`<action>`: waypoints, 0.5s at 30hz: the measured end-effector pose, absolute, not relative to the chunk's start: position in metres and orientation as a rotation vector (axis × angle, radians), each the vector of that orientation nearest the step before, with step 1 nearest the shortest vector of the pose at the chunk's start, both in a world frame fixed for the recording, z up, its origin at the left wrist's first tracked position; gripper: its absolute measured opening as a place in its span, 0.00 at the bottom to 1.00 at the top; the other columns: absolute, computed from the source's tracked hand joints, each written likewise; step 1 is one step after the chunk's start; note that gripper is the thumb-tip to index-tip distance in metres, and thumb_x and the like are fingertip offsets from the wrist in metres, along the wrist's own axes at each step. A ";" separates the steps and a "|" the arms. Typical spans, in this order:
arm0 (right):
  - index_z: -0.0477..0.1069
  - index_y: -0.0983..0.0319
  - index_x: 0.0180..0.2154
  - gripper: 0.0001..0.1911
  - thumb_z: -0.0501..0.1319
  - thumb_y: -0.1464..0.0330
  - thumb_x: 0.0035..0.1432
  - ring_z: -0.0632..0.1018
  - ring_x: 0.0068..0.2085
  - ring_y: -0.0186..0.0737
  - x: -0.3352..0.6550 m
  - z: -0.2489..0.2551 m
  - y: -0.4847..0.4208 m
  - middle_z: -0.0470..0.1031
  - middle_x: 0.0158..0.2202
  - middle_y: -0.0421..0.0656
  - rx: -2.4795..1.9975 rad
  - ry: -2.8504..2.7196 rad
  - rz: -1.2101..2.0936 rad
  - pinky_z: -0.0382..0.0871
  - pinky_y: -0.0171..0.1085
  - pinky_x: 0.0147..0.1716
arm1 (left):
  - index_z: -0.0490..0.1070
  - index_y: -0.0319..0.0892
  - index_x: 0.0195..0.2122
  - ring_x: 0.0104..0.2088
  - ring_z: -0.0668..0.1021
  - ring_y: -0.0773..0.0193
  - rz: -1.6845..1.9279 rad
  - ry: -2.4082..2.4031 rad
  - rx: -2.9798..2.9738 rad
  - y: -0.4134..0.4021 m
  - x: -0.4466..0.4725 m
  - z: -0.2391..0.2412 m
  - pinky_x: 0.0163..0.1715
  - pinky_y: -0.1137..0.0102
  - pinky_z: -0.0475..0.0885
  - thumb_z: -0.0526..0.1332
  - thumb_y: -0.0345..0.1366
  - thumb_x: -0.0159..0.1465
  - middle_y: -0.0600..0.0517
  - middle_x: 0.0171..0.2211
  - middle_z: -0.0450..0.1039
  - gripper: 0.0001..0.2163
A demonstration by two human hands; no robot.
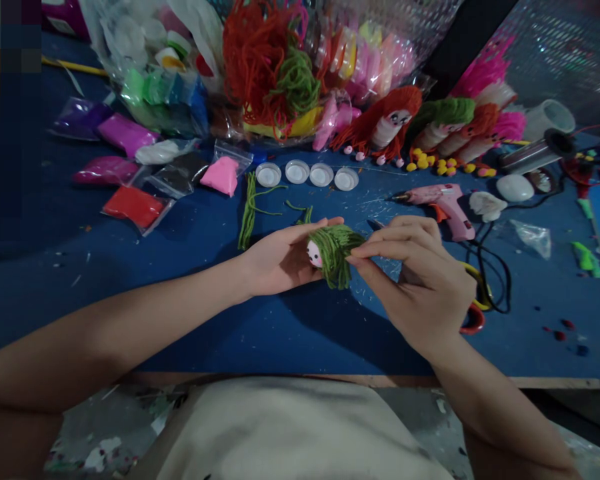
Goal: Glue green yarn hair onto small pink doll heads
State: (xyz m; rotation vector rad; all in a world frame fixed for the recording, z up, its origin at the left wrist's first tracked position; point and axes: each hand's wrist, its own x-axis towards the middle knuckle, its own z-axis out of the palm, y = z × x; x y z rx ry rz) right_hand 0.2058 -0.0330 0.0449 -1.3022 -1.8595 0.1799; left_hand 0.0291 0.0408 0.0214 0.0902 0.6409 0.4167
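My left hand (280, 257) cradles a small doll head (333, 252) with a pink face and green yarn hair, fingers curled around it from the left. My right hand (415, 273) comes in from the right, its fingertips pinching the green yarn on top of the head. Both hands hover just above the blue table (190, 313). A loose strand bundle of green yarn (250, 210) lies on the table just beyond my left hand.
A pink glue gun (443, 203) lies beyond my right hand, scissors (477, 303) partly under it. Several white round lids (307, 173), bags of coloured clay (135, 207), a heap of yarn (270, 60) and finished yarn dolls (395, 120) crowd the far side.
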 end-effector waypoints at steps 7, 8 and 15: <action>0.79 0.53 0.36 0.06 0.69 0.71 0.59 0.79 0.37 0.43 0.208 0.044 -0.032 0.81 0.33 0.39 -1.270 -1.834 0.188 0.72 0.49 0.44 | 0.71 0.37 0.58 0.25 0.80 0.67 0.410 0.633 0.088 0.040 0.030 0.020 0.26 0.73 0.74 0.55 0.31 0.73 0.51 0.31 0.81 0.15; 0.79 0.53 0.36 0.06 0.69 0.71 0.58 0.79 0.37 0.43 0.208 0.045 -0.032 0.81 0.33 0.39 -1.276 -1.840 0.176 0.72 0.49 0.44 | 0.72 0.37 0.57 0.24 0.80 0.67 0.408 0.630 0.089 0.040 0.030 0.021 0.26 0.73 0.74 0.55 0.31 0.73 0.51 0.31 0.81 0.14; 0.80 0.49 0.36 0.09 0.69 0.71 0.59 0.77 0.40 0.47 0.209 0.049 -0.032 0.81 0.33 0.40 -1.282 -1.961 -0.028 0.70 0.50 0.43 | 0.74 0.37 0.53 0.24 0.78 0.68 0.413 0.648 0.099 0.040 0.030 0.020 0.25 0.73 0.73 0.56 0.31 0.72 0.51 0.30 0.80 0.12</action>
